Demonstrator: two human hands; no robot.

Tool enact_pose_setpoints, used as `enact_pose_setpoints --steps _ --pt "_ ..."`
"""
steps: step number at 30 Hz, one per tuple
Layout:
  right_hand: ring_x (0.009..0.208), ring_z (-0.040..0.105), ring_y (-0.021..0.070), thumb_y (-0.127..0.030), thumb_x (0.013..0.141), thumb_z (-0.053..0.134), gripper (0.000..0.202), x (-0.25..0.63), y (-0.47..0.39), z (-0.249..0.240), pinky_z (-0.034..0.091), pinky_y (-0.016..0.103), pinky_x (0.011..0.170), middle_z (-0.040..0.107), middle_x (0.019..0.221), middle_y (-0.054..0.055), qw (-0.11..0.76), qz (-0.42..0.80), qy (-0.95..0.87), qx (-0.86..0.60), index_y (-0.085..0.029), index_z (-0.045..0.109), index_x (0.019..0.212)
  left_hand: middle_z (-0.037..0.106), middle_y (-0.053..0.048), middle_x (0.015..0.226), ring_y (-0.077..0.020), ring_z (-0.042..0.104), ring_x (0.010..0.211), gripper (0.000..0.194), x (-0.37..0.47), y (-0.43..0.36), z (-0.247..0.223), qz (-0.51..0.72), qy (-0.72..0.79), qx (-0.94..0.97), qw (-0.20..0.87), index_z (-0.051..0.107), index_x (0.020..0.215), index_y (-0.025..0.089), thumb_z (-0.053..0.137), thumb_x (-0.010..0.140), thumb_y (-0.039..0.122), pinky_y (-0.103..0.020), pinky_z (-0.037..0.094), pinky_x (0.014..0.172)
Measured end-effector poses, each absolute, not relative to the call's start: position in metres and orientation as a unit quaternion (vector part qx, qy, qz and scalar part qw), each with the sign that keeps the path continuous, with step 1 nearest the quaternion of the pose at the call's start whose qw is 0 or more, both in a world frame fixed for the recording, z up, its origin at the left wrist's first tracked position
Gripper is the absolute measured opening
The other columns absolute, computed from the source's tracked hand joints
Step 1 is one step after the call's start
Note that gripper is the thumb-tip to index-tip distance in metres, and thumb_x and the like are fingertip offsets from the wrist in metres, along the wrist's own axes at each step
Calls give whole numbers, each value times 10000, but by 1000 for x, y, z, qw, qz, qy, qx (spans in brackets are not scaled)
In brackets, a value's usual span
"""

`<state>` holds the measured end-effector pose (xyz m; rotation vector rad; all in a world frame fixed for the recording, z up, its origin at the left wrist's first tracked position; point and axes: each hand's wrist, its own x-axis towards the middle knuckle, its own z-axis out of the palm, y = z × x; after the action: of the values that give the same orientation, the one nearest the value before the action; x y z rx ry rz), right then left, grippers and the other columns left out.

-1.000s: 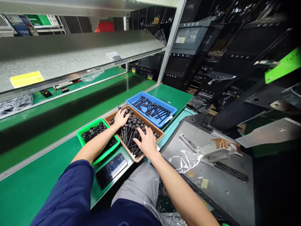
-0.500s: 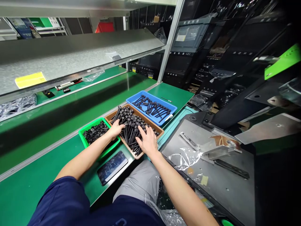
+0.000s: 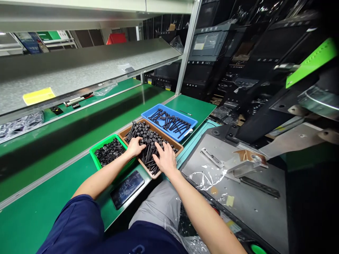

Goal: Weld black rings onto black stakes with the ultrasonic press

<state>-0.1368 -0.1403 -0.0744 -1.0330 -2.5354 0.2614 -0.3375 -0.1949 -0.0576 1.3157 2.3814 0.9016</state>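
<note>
Many black rod-like parts with wider, knobbed heads (image 3: pixel 148 135) fill a brown tray (image 3: pixel 154 175) on the green bench. Over the tray's near left part is my left hand (image 3: pixel 135 147), its thumb and a forefinger apart against the heads; the other fingertips are hidden. My right hand (image 3: pixel 166 160) lies on the right half of the same pile with its fingers spread, touching the parts and gripping none that I can see. To the left stands a green tray (image 3: pixel 95 160) of small black round pieces (image 3: pixel 109 150), partly covered by my left forearm.
A blue tray (image 3: pixel 187 135) with slim black rods sits behind the brown one. A phone (image 3: pixel 127 188) lies near the bench edge. To the right is a metal machine plate (image 3: pixel 238 208) with a fixture (image 3: pixel 249 164) and clear plastic film. A tilted shelf (image 3: pixel 100 60) hangs over the bench.
My left hand has shifted slightly right over the pile of rod-like parts. My right hand stays almost in place, fingers still spread. The camera view has tilted a little.
</note>
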Motion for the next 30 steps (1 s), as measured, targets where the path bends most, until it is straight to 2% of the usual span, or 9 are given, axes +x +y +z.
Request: enact_pose_setpoints --steps 4,9,13,17,20,25,27,30 --pt "1370 286 346 -412 894 562 609 -136 -140 -72 309 485 1049 392 1473 130 189 95 -906 -368 -310 374 1465 692 -107 1047 -210 664 854 495 -334 -196 -55 305 831 437 158 576 1213 120 653 754 288 -334 518 806" --pt "1368 290 349 -409 896 562 603 -136 -141 -72 312 491 1047 401 1468 129 193 98 -904 -368 -309 380 1462 658 -158 1117 -322 610 1078 438 -339 -199 -38 128 859 486 99 628 1098 162 616 775 458 -403 461 921" --pt "1365 291 348 -408 896 567 598 -136 -141 -72 310 491 1049 403 1464 132 200 96 -904 -365 -302 391 1458 613 -208 1177 -352 619 1080 554 -338 -198 -32 58 864 488 110 574 1160 158 494 819 588 -433 461 910" --pt "1360 301 348 -406 898 564 596 -136 -142 -73 313 491 1046 407 1457 134 205 95 -902 -368 -303 390 1458 583 -276 1228 -390 598 1128 613 -332 -188 -28 -16 867 482 126 542 1187 105 443 837 598 -456 456 910" --pt "1360 302 348 -405 892 573 604 -135 -142 -73 307 486 1051 408 1455 141 207 96 -902 -366 -306 387 1459 614 -272 1197 -383 606 1120 571 -329 -183 -23 -29 866 481 133 560 1128 107 479 824 584 -436 460 900" --pt "1364 297 340 -399 887 582 599 -136 -140 -72 305 479 1057 412 1453 134 211 106 -899 -368 -312 398 1450 690 -191 1009 -327 658 967 415 -325 -193 -16 56 861 495 104 550 1061 148 516 837 495 -394 474 819" --pt "1361 302 337 -399 888 579 594 -136 -139 -72 304 482 1058 415 1451 132 211 111 -898 -371 -311 401 1448 690 -117 927 -281 654 892 343 -321 -198 -19 147 850 495 107 552 1037 180 557 822 447 -373 473 794" --pt "1360 304 341 -404 888 578 593 -136 -139 -73 314 489 1053 426 1442 134 216 115 -897 -368 -302 406 1446 643 -24 814 -199 617 770 249 -310 -199 -31 348 805 455 155 558 976 196 603 795 361 -326 479 747"
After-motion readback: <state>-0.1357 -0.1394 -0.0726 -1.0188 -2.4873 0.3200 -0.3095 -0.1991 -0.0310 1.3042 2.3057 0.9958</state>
